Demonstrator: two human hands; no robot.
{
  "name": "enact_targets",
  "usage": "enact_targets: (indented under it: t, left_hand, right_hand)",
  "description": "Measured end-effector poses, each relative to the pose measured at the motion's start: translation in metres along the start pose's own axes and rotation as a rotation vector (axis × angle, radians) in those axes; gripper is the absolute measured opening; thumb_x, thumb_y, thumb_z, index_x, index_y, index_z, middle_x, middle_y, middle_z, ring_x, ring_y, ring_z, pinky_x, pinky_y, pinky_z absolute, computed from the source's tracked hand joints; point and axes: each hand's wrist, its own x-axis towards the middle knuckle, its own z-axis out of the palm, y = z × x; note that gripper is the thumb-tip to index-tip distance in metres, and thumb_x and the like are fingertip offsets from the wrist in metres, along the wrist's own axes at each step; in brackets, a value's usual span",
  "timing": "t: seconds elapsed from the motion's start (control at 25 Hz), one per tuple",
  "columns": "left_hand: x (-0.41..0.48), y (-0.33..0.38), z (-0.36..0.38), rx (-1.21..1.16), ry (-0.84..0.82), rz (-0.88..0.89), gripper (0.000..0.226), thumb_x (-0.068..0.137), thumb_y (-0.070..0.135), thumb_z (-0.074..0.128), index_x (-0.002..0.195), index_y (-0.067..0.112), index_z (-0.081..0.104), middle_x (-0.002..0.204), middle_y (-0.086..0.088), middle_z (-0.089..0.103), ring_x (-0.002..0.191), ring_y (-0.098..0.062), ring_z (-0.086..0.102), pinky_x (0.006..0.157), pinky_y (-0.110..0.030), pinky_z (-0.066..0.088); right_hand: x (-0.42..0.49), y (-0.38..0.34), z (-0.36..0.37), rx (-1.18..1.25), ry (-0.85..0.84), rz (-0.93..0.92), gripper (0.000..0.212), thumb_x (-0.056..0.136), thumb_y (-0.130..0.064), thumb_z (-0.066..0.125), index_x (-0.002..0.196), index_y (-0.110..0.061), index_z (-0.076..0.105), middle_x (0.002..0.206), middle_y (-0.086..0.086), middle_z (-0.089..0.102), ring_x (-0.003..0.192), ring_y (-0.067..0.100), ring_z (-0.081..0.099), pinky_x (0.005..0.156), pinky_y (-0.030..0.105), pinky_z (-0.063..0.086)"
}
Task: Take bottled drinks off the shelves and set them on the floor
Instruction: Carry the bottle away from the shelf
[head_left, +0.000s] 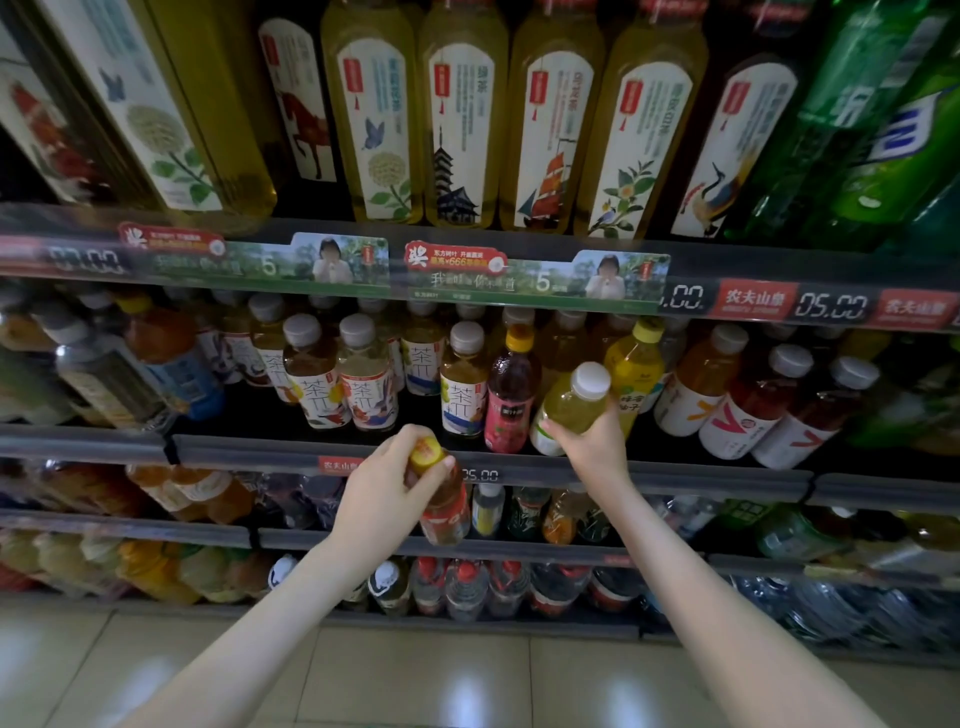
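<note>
Your left hand (387, 483) has its fingers curled round the yellow cap and neck of an amber bottle (445, 512). This bottle hangs in front of the lower shelf edges and seems to be out of the rows already. Your right hand (592, 441) grips the lower body of a pale green bottle (569, 402) with a white cap. It is tilted at the front edge of the middle shelf (260, 449), just beside a dark red bottle (511, 389).

The weaker grip is on the left, I think. You hold only the top, so the heavy body can swing or slip from the fingers while you bend down to the floor (467, 675). On the right, the tilted base can catch the shelf edge or push the dark red bottle, and then that one may fall forward. Lowering both at once also makes it hard to watch either of them, so one may land on its edge and roll away on the smooth tiles.
</note>
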Motion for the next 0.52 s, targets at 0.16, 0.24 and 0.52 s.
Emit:
enact_targets:
  t: [0.16,0.24,0.52]
  left_hand:
    - [0.003,0.009,0.007,-0.007,-0.032,0.029,0.016,0.09,0.039,0.058,0.097,0.033,0.045,0.082,0.011,0.052,0.072,-0.002,0.052,0.056,-0.014,0.036]
    - [0.004,0.011,0.008,-0.006,-0.036,0.025,0.017,0.09,0.04,0.058,0.097,0.034,0.044,0.081,0.011,0.052,0.073,-0.002,0.052,0.056,-0.015,0.036]
    - [0.002,0.015,-0.002,0.011,-0.014,0.023,0.017,0.091,0.041,0.057,0.099,0.03,0.046,0.079,0.011,0.049,0.071,-0.005,0.051,0.057,-0.021,0.037]
  right_hand:
    - [0.001,-0.012,0.003,-0.118,0.017,-0.014,0.07,0.079,-0.021,0.077,0.137,-0.011,0.039,0.132,0.007,0.052,0.122,0.022,0.052,0.104,0.033,0.041]
    - [-0.004,-0.025,0.005,-0.273,0.049,-0.051,0.078,0.087,-0.022,0.07,0.148,-0.009,0.024,0.147,0.008,0.036,0.133,0.022,0.04,0.108,0.027,0.032]
    - [-0.011,-0.064,0.024,-0.723,0.071,-0.498,0.08,0.089,-0.028,0.062,0.151,-0.024,0.013,0.15,0.014,0.032,0.131,0.034,0.032,0.104,0.047,0.032]
